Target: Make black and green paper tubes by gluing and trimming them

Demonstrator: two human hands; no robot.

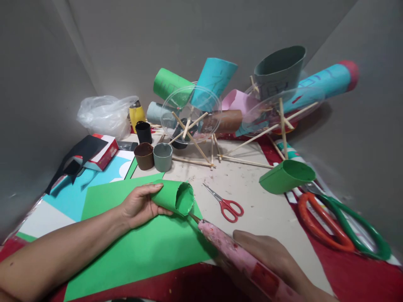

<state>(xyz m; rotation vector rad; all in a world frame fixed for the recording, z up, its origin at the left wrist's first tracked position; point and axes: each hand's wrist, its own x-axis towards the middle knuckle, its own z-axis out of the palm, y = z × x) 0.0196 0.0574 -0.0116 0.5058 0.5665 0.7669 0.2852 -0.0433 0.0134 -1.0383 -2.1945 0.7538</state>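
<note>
Nearest, the right hand (270, 251) has its fingers wrapped around a pink glue gun (226, 243), the tip at the lower rim of a green tube (166, 195). The left hand (140, 205) grips that tube in its fingers above a green sheet (132, 251) on the counter (267, 218). Beyond, red-handled scissors (231, 209) lie to the right; farther back, a brown cup (144, 158) and a grey cup (163, 159) stand side by side before a black cup (144, 134).

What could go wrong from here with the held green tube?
1. The pink tool, seemingly a glue gun, has its tip at the green tube; if hot, a slip might burn the left hand.
2. Any drip could mark the green sheet below.
3. The right hand is near the red scissors and might nudge them.
</note>
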